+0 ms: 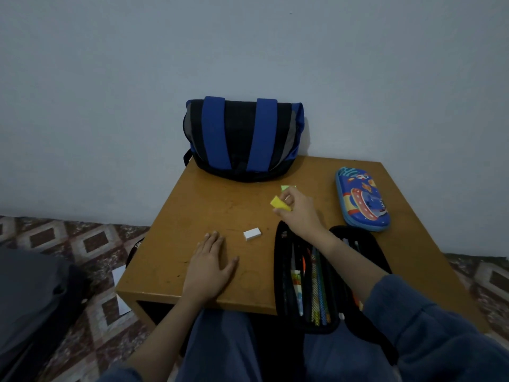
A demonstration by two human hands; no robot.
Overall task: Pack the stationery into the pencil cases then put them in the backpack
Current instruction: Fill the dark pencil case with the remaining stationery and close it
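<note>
My right hand (296,209) pinches a yellow eraser (281,204) just above the table, beyond the open black pencil case (281,271). That case lies unzipped at the table's front right and holds several pencils and pens. A green eraser (287,188) peeks out behind my right hand. A white eraser (252,233) lies on the table between my hands. My left hand (210,268) rests flat on the wooden table (220,205), fingers straight. A closed blue hard pencil case (360,199) with a cartoon print lies at the right. The blue and black backpack (242,139) stands against the wall at the table's back.
The small table drops off to a patterned floor (82,244) on the left and right. A dark bag (33,299) lies on the floor at the lower left, with white paper (121,304) beside the table's corner. My knees are under the front edge.
</note>
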